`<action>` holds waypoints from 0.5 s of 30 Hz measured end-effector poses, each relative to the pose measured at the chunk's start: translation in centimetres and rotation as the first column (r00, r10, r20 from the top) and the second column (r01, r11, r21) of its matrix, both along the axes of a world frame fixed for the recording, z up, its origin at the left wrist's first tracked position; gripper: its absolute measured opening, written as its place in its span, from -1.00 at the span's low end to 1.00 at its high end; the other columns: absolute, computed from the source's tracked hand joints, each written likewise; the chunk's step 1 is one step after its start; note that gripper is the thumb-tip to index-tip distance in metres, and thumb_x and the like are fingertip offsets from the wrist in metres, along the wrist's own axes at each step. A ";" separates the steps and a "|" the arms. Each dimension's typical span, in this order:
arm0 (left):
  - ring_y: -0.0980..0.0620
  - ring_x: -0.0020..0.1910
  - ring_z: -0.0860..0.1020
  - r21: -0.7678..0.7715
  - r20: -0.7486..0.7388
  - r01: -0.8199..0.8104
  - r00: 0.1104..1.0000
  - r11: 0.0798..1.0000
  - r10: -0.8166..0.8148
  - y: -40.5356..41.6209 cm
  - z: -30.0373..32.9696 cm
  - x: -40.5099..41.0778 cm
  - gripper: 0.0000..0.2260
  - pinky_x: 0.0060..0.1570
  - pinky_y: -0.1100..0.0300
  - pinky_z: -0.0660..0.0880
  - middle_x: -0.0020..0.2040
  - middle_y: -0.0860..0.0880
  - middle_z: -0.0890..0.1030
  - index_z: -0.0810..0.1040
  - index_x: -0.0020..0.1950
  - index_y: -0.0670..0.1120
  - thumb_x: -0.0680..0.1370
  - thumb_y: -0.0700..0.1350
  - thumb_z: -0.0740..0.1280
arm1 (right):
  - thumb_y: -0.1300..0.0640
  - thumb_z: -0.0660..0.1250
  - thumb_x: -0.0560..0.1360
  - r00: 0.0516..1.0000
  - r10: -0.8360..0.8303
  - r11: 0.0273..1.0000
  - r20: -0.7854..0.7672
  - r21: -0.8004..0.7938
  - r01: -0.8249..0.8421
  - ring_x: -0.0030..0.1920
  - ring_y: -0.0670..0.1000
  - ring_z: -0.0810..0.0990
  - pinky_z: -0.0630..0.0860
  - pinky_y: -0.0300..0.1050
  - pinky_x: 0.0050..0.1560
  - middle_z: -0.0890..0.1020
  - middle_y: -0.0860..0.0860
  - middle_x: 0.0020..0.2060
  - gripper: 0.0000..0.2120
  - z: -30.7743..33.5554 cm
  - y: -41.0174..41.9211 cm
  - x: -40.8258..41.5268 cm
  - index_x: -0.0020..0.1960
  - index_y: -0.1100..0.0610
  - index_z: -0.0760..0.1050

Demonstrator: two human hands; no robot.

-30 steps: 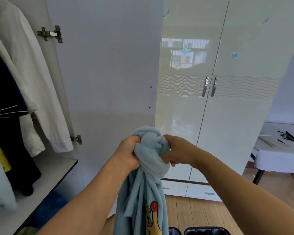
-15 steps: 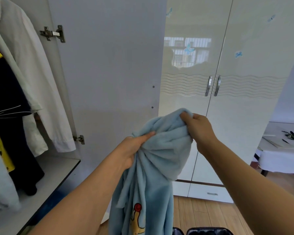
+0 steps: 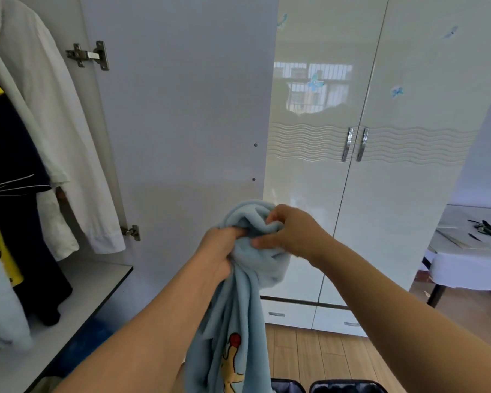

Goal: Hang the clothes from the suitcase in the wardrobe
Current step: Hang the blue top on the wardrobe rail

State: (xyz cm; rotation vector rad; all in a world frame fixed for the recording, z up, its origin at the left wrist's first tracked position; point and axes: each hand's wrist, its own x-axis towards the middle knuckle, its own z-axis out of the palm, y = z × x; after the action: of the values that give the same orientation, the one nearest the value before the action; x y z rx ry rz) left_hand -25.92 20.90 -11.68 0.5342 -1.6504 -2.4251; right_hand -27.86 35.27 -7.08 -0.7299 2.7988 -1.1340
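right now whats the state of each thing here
light blue fleece garment: bunched, hanging from both hands, not on a hanger
left hand: gripping the garment
right hand: pinching the garment's top
white wardrobe door with hinges: swung open
two glossy white doors: closed
white shirt: hung inside

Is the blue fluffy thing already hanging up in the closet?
No, both the left hand and right hand grip the blue garment outside the wardrobe.
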 end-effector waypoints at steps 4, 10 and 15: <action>-0.23 0.09 0.61 0.155 -0.008 -0.002 1.000 0.988 0.004 -0.4 1.1 -0.3 -0.75 0.08 -0.09 0.57 0.11 -0.31 0.62 0.58 0.20 -0.28 0.54 -0.28 0.31 | 0.07 0.25 0.49 0.978 -0.096 0.937 -0.186 0.314 0.152 0.08 0.18 0.47 0.45 -0.04 0.05 0.45 0.12 0.01 -0.57 -3.0 -0.4 -0.9 0.35 0.01 0.33; -0.21 0.16 0.57 0.246 0.029 0.070 0.996 0.967 -0.079 -0.5 1.3 0.4 -0.71 0.09 -0.05 0.54 0.17 -0.29 0.59 0.54 0.26 -0.29 0.58 -0.20 0.30 | 0.35 0.24 0.50 0.936 -0.014 0.959 0.352 -0.261 0.113 -0.07 0.15 0.62 0.64 0.04 -0.09 0.60 0.19 0.02 -0.72 -3.0 0.0 -0.7 0.19 0.19 0.46; -0.17 0.06 0.62 0.197 0.040 0.185 0.980 0.963 -0.197 -1.3 0.8 0.9 -0.76 0.09 -0.05 0.55 0.04 -0.23 0.66 0.62 0.15 -0.20 0.57 -0.10 0.31 | 0.33 0.08 0.59 0.581 0.317 0.557 0.749 -0.643 0.525 -0.19 0.11 0.57 0.56 0.02 -0.20 0.62 0.18 -0.15 -0.78 -1.7 0.2 -1.3 -0.01 0.29 0.51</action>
State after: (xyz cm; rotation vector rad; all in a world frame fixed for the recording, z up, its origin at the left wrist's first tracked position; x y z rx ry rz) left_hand -24.99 19.65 -10.84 0.4991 -1.5653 -2.7542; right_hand -29.15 35.47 -8.81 0.1093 1.3919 -2.1469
